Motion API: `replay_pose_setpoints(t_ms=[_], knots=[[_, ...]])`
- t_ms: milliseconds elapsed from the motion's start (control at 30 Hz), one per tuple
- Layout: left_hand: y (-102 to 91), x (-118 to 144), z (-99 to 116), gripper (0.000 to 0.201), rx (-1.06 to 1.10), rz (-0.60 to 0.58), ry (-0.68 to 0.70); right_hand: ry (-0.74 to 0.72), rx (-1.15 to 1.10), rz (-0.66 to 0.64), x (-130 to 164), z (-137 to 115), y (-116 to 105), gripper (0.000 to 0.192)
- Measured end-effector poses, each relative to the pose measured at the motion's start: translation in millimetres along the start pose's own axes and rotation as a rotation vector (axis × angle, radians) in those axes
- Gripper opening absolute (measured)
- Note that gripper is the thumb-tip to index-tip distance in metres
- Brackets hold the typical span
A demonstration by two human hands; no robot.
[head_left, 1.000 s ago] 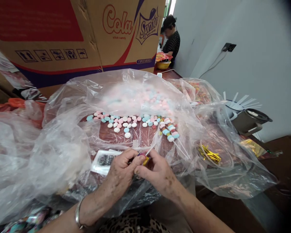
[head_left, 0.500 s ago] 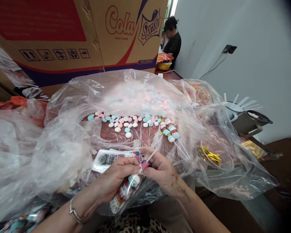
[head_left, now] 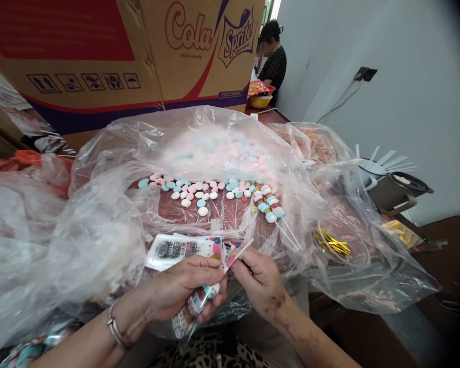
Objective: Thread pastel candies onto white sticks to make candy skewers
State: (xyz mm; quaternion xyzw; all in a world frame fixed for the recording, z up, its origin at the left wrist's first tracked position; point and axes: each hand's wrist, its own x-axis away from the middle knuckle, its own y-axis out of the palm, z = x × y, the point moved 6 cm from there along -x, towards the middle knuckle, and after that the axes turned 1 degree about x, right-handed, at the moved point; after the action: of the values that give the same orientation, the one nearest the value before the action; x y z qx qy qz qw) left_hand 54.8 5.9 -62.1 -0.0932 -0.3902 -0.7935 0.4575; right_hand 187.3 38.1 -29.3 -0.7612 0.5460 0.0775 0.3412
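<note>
My left hand (head_left: 193, 283) is wrapped round a bagged candy stick (head_left: 194, 305), a printed clear bag with stacked round candies inside. From the gathered bag top a white stick (head_left: 244, 250) points up and right. My right hand (head_left: 260, 278) is closed with thumb and finger pinching the bag's gathered end beside the stick. Under and behind my hands lies a stack of flat printed bags (head_left: 176, 249). Two threaded candy sticks (head_left: 268, 204) rest on the table past my right hand, near loose pink, blue and white candies (head_left: 199, 197).
A large plastic bag (head_left: 214, 148) of candies spreads across the table before a tall cardboard carton (head_left: 99, 56). Gold twist ties (head_left: 331, 243) lie at right, near a grey jug (head_left: 396, 191) and a pot of white sticks (head_left: 371, 168). Another person (head_left: 274, 56) sits at the back.
My left fingers have wrapped further round the bagged candy stick, covering more of it. My right hand has shifted slightly right and down, its fingers closing tighter at the bag's neck.
</note>
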Motion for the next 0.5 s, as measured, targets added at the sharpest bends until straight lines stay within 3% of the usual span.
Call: replay_pose_setpoints(t_ms=[67,133,267,333,400,500], knots=[[-3.3,0.5,1.9,0.037,-0.039,0.066,0.027,-0.073,0.177,0.105,4.4,-5.4,-8.3,0.018],[-3.1,0.7,2.6,0.037,-0.088,0.099,0.028,-0.254,0.422,0.134,9.7,-19.4,-12.2,0.023],[3.7,1.9,1.8,0.038,-0.194,0.089,-0.042,-0.553,0.632,-0.124,18.6,-38.3,-2.4,0.04],[6.9,2.1,0.4,0.038,-0.273,0.061,-0.086,-0.586,0.637,-0.205,19.8,-39.1,-0.2,0.04],[8.8,0.5,1.9,0.036,-0.472,0.041,-0.043,-0.558,0.655,-0.273,19.1,-34.2,2.9,0.033],[9.5,-2.5,14.2,0.024,-0.886,0.166,0.289,-0.425,0.65,-0.319,15.6,-24.4,5.0,0.025]])
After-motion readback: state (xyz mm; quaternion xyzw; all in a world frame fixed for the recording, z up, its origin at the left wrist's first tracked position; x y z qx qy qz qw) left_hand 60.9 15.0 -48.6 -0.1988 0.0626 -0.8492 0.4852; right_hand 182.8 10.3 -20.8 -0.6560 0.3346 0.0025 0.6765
